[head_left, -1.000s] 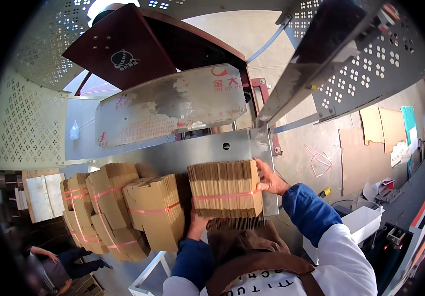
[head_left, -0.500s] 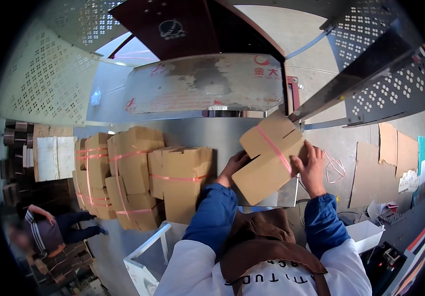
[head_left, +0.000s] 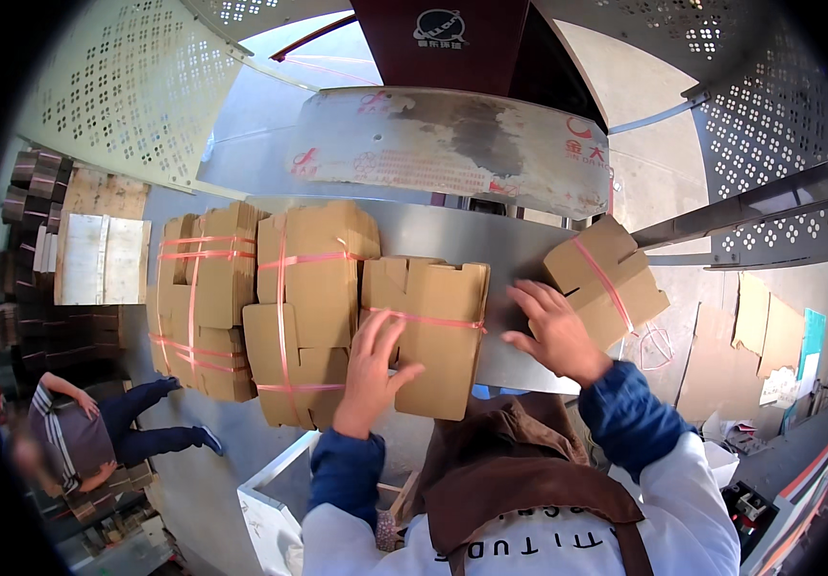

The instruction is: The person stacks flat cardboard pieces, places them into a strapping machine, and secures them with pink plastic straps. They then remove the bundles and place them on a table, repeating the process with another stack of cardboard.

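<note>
Flat brown cardboard bundles tied with pink strapping lie in a row on the metal table. My left hand (head_left: 371,372) is at the left side of the nearest bundle (head_left: 445,355), its fingers over the cardboard and its thumb apart. Whether it presses on the bundle I cannot tell. My right hand (head_left: 556,331) hovers open between this bundle and a separate one (head_left: 608,278) at the table's right end, holding neither. That right bundle lies at a slant with one pink strap across it.
Two larger strapped stacks, one in the middle (head_left: 313,278) and one at the left (head_left: 205,298), stand on the table. Behind is a metal-faced machine (head_left: 443,144) with perforated guards (head_left: 135,96). A white metal frame (head_left: 265,494) is close below. Another person (head_left: 83,432) is at far left.
Both hands have let go of the slanted bundle. My left hand has gone left to the adjacent bundle, and my right hand has opened beside it. The view has shifted.
</note>
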Demonstrator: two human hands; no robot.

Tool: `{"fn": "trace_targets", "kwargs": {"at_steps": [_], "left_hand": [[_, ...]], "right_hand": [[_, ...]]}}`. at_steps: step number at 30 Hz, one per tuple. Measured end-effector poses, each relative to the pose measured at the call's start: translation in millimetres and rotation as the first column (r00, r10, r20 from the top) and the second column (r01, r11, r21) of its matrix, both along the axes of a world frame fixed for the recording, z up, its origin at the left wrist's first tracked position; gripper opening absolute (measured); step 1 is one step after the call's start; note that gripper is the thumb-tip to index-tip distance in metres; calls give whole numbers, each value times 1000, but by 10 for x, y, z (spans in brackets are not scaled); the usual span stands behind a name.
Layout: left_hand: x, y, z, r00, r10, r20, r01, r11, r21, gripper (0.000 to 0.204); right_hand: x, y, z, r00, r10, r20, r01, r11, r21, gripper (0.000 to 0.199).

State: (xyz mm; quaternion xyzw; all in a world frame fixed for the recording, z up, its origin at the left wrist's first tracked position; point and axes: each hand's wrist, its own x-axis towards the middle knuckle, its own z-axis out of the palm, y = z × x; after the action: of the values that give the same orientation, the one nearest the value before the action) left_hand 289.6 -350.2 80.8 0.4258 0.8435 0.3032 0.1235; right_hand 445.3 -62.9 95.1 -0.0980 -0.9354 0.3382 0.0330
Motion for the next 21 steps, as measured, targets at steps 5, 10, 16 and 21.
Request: {"fn": "trace_targets", "kwargs": {"at_steps": [5, 10, 16, 21], "left_hand": [[-532, 62, 338, 815, -579, -33, 506, 738, -446, 104], [-678, 340, 183, 584, -810, -63, 682, 531, -502, 105], [-235, 773, -134, 917, -398, -16, 375, 876, -304, 108], [479, 1332, -119, 995, -31, -94, -11, 911, -413, 117]], "right_hand": [[-310, 138, -297, 991, 75, 108, -105, 946, 307, 64], [144, 617, -575, 975, 1, 222, -119, 847, 518, 60], [389, 570, -447, 981, -80, 178, -21, 864, 503, 52], [580, 657, -416, 988, -141, 57, 98, 876, 472, 40]]}}
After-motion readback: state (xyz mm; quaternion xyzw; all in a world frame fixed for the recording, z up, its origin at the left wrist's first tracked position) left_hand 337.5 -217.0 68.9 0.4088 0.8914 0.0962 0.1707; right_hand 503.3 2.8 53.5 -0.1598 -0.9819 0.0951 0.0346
